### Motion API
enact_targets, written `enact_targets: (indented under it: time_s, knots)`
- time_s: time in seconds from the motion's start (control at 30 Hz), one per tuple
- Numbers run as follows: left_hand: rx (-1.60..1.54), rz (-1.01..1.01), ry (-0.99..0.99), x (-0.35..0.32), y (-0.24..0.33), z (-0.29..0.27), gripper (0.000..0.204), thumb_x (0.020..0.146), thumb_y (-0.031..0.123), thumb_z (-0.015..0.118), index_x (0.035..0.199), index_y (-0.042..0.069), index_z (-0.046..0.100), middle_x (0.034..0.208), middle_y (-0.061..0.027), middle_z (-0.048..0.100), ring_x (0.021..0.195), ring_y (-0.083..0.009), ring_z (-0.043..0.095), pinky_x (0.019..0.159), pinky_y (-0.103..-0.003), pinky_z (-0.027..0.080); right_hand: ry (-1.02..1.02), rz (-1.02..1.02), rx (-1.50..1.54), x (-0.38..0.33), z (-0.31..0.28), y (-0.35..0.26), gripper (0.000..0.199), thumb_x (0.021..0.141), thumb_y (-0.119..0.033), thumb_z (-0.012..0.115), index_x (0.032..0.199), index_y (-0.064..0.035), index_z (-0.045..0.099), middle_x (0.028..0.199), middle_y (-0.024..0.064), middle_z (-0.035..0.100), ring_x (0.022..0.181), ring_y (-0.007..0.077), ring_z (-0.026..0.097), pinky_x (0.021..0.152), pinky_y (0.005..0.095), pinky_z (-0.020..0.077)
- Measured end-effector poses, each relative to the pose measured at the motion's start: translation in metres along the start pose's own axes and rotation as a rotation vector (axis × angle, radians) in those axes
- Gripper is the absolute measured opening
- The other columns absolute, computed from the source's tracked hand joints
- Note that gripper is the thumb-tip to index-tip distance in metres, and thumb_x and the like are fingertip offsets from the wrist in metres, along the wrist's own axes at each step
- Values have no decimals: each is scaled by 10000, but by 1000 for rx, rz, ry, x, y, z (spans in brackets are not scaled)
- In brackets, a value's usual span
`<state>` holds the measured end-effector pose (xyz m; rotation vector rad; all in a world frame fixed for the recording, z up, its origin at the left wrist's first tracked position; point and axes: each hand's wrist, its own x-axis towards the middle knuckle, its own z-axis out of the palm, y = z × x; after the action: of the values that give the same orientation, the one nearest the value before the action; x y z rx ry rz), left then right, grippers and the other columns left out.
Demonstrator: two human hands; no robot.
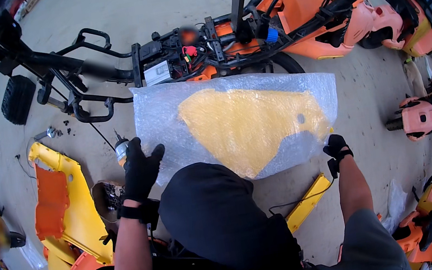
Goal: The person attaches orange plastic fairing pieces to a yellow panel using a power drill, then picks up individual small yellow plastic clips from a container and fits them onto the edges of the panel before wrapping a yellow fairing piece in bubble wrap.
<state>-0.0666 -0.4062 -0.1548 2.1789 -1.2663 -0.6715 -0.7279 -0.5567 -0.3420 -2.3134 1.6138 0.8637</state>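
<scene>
A yellow body panel (248, 124) lies inside a clear bubble-wrap bag (159, 110), spread in front of me beside the vehicle frame. My right hand (336, 146), in a black glove, is closed at the bag's lower right corner and grips its edge. At the other end, my left hand (143, 169), also gloved, has its thumb spread from its fingers, over the bag's left edge. Right beside those fingers is a power screwdriver (122, 148) with its bit pointing away from me; its lower part is hidden by the hand.
A stripped black vehicle frame (123, 73) with orange panels stands across the far side. Yellow panels (80, 197) and an orange panel (51, 201) lie at left, near a container of small parts (108, 198). A yellow strip (309, 202) lies at lower right. Orange vehicles (420, 118) line the right.
</scene>
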Motion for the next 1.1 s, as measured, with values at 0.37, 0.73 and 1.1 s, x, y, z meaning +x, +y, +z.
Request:
enact_targets:
  time_s: [0.37,0.73,1.1]
  knots:
    - [416,46,-41,-6,-6,23,732,816,340,733,1352,-48,419,1296,-257,516,1189,-416,519,979,-467,433,240,403,1061,51,35,25,256,784,-160,645,1001,-27,615,810,90,653,759,222,630,707,362,516]
    - [-319,272,-315,-50,-34,63,545,838,341,691,1248,18,535,1231,-232,581,1119,-401,567,930,-449,471,153,148,1142,-72,-117,-14,195,882,-166,615,951,16,601,772,74,608,678,188,605,606,326,513]
    - [-371,206,-439,-90,-122,140,403,838,303,663,1127,31,591,1112,-227,619,1026,-408,589,855,-464,485,517,-51,437,-238,-206,144,392,822,-119,677,1185,1,590,1090,135,649,1058,265,593,933,383,454]
